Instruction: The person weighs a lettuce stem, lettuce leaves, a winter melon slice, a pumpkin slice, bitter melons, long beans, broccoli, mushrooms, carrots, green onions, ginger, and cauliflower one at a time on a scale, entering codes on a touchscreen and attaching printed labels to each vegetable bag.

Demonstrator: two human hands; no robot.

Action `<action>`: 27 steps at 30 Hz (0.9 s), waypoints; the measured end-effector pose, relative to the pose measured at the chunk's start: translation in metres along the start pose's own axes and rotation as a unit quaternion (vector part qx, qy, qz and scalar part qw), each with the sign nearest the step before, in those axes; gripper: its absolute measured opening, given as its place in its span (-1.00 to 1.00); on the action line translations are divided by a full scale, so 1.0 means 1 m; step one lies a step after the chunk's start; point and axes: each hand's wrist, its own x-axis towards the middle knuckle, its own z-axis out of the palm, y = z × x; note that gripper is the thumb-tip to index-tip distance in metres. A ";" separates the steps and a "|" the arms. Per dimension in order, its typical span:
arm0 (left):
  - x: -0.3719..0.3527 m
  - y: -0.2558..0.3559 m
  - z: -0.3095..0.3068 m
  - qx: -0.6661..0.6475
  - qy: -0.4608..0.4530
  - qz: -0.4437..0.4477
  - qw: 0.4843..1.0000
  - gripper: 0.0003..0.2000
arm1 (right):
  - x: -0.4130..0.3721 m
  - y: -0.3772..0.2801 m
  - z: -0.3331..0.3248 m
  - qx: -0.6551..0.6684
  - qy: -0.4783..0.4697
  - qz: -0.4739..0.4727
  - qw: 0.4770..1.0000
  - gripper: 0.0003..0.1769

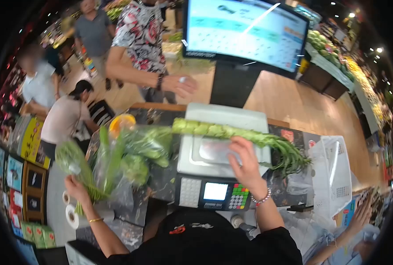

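Note:
My left hand (76, 189) is closed round a bunch of long thin green stems (75, 161) with a white band on it, held left of the counter. Over the weighing scale (187, 154) reaches my right hand (246, 162), its fingers apart and the fingertips right at the lower edge of a celtuce (214, 130). The pale green stalk lies across the scale's plate, with its leafy end (289, 154) hanging past the right side. Beside the scale on the left are bagged green vegetables (145, 145) and a loose leafy green (134, 170).
A large touch screen (245, 33) stands behind the scale. On the right is a white plastic basket (333, 172); at left, a roll of bags (74, 216). Across the counter a person in a patterned shirt (139, 39) extends a hand. Another person's hand (361, 215) is at lower right.

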 end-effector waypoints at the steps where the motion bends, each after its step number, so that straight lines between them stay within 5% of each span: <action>1: -0.005 -0.014 0.007 0.049 -0.018 0.002 0.999 -0.88 | 0.006 0.010 -0.013 -0.048 0.033 0.005 0.998 -0.62; 6: -0.034 -0.019 0.036 0.076 -0.063 -0.032 0.995 -0.93 | 0.081 0.068 -0.106 -0.028 0.254 0.131 0.958 -0.57; 12: -0.044 -0.020 0.041 0.103 -0.054 -0.076 0.990 -0.92 | 0.163 0.144 -0.137 -0.032 0.385 0.154 0.909 -0.30; 17: -0.086 -0.086 0.059 0.181 -0.049 -0.138 0.973 -0.80 | 0.188 0.174 -0.145 0.060 0.372 0.174 0.910 -0.27; 20: -0.116 -0.090 0.058 0.176 -0.170 -0.138 0.960 -0.62 | 0.193 0.170 -0.149 0.149 0.332 0.195 0.911 -0.37; 23: -0.115 -0.048 0.045 0.093 -0.220 -0.276 0.931 -0.46 | 0.197 0.178 -0.153 0.165 0.320 0.194 0.913 -0.40; 27: -0.113 -0.069 0.033 0.113 -0.248 -0.188 0.943 -0.35 | 0.199 0.171 -0.154 0.146 0.305 0.206 0.918 -0.32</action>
